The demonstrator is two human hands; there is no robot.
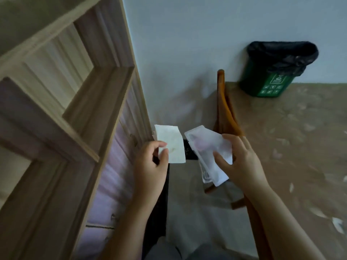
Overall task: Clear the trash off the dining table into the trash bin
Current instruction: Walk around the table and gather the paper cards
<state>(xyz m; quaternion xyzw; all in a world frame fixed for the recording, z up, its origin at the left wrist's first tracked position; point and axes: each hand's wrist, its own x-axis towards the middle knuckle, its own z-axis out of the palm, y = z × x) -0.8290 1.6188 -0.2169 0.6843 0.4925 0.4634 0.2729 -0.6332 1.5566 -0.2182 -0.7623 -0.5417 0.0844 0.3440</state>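
Observation:
My left hand (152,162) pinches a white paper tissue (171,144) by its lower left corner, holding it up in the middle of the view. My right hand (242,162) grips a crumpled clear plastic wrapper (208,147) with white print, just to the right of the tissue. A green trash bin (270,79) lined with a black bag stands on the floor against the wall at the upper right, well beyond both hands. The dining table is not in view.
A tall wooden shelf unit (71,113) fills the left side. A brown wooden chair (225,109) stands between my hands and the bin. The tan speckled floor (304,147) spreads out to the right.

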